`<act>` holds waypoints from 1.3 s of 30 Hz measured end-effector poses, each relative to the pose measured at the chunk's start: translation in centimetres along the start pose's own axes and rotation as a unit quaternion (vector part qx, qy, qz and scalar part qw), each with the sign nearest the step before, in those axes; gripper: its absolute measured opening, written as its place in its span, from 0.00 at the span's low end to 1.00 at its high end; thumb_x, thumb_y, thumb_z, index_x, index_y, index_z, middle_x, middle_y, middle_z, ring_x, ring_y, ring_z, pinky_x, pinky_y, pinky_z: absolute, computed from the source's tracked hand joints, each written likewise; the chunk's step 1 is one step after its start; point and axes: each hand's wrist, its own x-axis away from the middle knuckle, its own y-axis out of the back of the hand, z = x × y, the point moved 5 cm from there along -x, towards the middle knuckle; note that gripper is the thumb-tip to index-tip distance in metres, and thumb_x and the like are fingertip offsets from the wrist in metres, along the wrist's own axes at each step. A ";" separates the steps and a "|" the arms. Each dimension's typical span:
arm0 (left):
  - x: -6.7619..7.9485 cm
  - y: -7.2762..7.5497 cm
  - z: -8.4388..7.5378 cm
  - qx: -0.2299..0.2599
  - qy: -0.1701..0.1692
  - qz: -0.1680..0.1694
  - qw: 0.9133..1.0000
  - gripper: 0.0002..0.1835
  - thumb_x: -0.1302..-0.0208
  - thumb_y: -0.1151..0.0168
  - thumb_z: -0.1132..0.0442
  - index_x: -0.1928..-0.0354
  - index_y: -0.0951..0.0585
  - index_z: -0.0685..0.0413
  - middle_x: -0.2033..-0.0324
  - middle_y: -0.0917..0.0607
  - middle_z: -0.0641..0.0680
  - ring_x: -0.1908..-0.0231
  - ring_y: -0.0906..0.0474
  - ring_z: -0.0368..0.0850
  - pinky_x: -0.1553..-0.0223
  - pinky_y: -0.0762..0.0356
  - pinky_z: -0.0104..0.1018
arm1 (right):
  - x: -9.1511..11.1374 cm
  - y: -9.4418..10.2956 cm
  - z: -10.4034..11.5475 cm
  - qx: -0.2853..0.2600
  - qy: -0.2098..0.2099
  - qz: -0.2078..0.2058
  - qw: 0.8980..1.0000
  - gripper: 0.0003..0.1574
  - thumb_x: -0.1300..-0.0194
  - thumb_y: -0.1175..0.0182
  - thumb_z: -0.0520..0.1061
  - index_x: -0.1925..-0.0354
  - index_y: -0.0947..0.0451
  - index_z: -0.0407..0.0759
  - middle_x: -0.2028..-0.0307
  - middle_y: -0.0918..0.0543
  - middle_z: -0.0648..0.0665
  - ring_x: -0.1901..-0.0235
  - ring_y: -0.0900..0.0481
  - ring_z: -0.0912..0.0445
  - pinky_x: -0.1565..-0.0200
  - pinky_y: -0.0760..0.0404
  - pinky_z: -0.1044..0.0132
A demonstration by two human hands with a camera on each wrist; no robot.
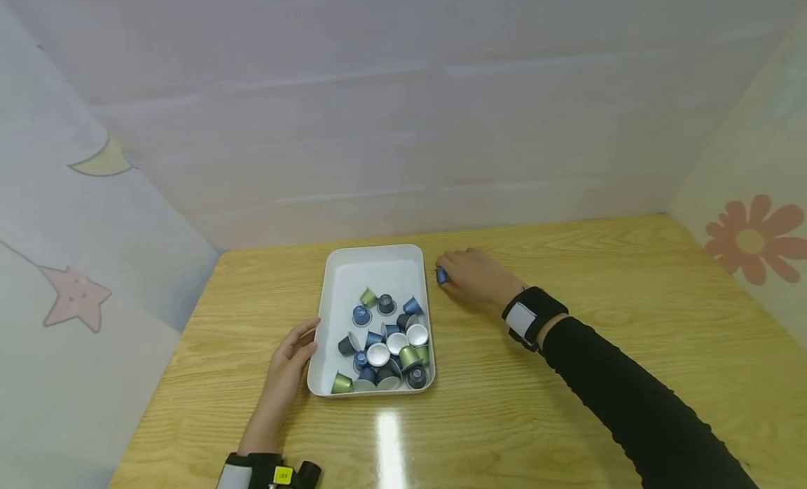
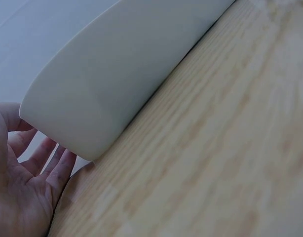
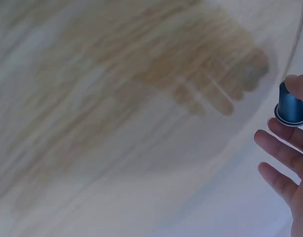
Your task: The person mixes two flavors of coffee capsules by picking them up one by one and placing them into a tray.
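Note:
A white tray (image 1: 340, 272) lies on the wooden table, with several coffee capsules in blue, green, dark grey and silver bunched toward its near right part. My left hand (image 1: 291, 359) touches the tray's left side; in the left wrist view its fingers (image 2: 60, 170) are extended along the tray's outer wall (image 2: 92, 98). To the right of the tray, my right hand (image 1: 476, 275) holds a blue coffee capsule (image 1: 441, 275) just off the tray's edge. The right wrist view shows that capsule (image 3: 293, 108) pinched between thumb and finger, the other fingers spread.
The wooden table (image 1: 567, 405) reaches back to a pale wall covering (image 1: 403, 146). Side panels carry a pink star (image 1: 76, 300) and a red flower (image 1: 750, 240). Black bands (image 1: 532, 317) with cameras sit on both wrists.

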 end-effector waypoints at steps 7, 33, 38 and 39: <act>-0.1 -0.2 -0.1 0.000 0.003 0.005 1.000 0.22 0.25 0.52 0.68 0.31 0.32 0.60 0.33 0.31 0.62 0.36 0.34 0.49 0.45 0.31 0.21 | 1.4 1.5 0.0 0.019 0.015 -0.003 1.000 0.16 0.31 0.40 0.47 0.50 0.24 0.39 0.59 0.18 0.44 0.57 0.20 0.51 0.49 0.22 0.53; 0.4 0.6 0.0 -0.026 0.020 -0.001 0.999 0.22 0.24 0.53 0.67 0.31 0.31 0.55 0.32 0.32 0.57 0.34 0.36 0.48 0.46 0.32 0.18 | 5.2 4.1 5.7 0.093 0.129 -0.102 0.982 0.21 0.38 0.31 0.45 0.49 0.25 0.41 0.55 0.17 0.46 0.59 0.19 0.52 0.51 0.20 0.58; 0.3 0.3 0.0 -0.020 0.011 -0.003 1.000 0.22 0.24 0.53 0.67 0.31 0.31 0.58 0.33 0.31 0.60 0.35 0.35 0.50 0.47 0.32 0.19 | 6.1 4.0 6.7 0.065 0.135 -0.132 0.980 0.21 0.40 0.30 0.42 0.50 0.26 0.41 0.57 0.19 0.47 0.61 0.19 0.53 0.52 0.20 0.58; 0.3 0.3 0.0 -0.019 0.011 -0.003 1.000 0.22 0.24 0.53 0.67 0.31 0.31 0.58 0.33 0.31 0.60 0.35 0.35 0.51 0.47 0.32 0.19 | 6.3 4.0 6.8 0.059 0.133 -0.135 0.980 0.22 0.41 0.30 0.42 0.51 0.26 0.41 0.58 0.19 0.47 0.61 0.19 0.53 0.52 0.20 0.58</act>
